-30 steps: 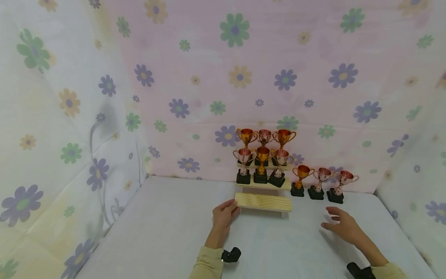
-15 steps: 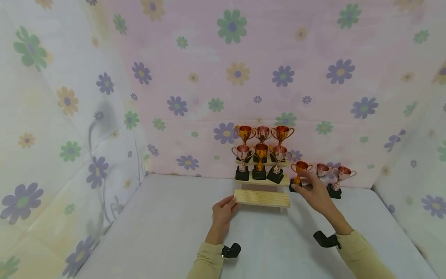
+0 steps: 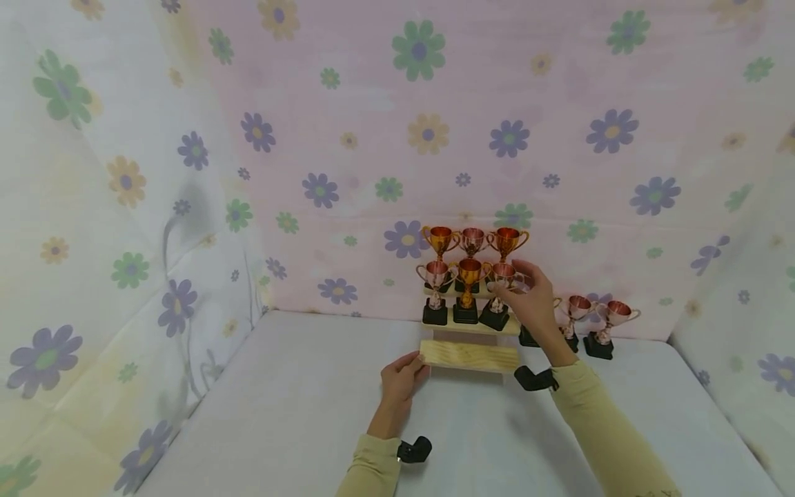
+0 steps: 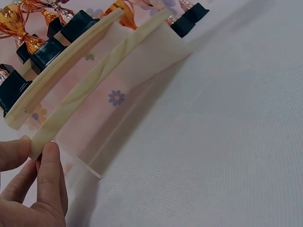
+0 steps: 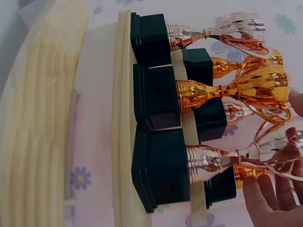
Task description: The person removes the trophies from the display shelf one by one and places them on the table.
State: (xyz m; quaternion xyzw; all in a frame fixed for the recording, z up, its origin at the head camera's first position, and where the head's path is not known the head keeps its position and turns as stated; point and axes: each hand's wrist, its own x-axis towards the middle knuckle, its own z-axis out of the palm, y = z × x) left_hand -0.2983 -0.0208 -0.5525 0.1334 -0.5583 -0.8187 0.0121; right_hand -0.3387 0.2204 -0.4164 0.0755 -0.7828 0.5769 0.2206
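Note:
A tiered wooden stand (image 3: 468,355) has a bare lowest step, and two upper steps bear small trophy cups. My left hand (image 3: 398,386) pinches the left end of that lowest step between thumb and fingers. At the right end of the middle step, my right hand (image 3: 533,307) holds a rose-coloured trophy (image 5: 163,163) by its cup, fingers behind and thumb in front. Its black base stands slightly turned on the step. Beside it are a gold trophy (image 5: 157,97) and another rose-coloured trophy (image 3: 436,304).
Gold and rose-coloured cups, including a gold trophy (image 3: 439,239), line the top step. Right of the stand, two rose-coloured trophies, one a tilted-looking trophy (image 3: 601,342), stand on the white table (image 3: 298,400); a third trophy there is mostly hidden by my right hand. Flowered cloth (image 3: 348,159) hangs behind.
My right hand has moved left and up from the table, past the gold trophy on the right, to the rose-coloured trophy on the middle step. My left hand stays on the stand.

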